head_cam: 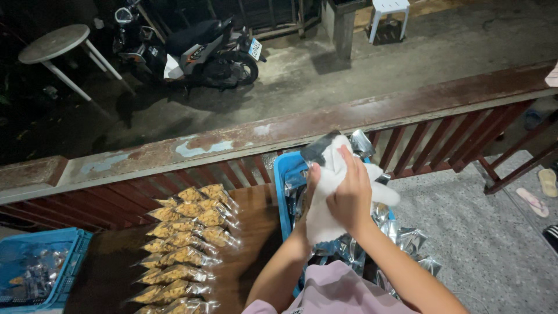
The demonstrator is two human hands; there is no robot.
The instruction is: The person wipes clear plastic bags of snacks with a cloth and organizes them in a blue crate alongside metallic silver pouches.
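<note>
Both hands were raised over the blue crate: the right hand pressed a white cloth onto a silver pouch, which the left hand gripped from behind. More silver pouches filled the crate, apparently not yet handled. On the table, filled clear snack packets lay in finished rows. Beyond stood the railing.

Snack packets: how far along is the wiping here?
Done: packets lie in rows on the table. In hand: the left hand holds a foil pouch while the right hand presses a white cloth to it. Left: more pouches fill the blue crate.
</note>
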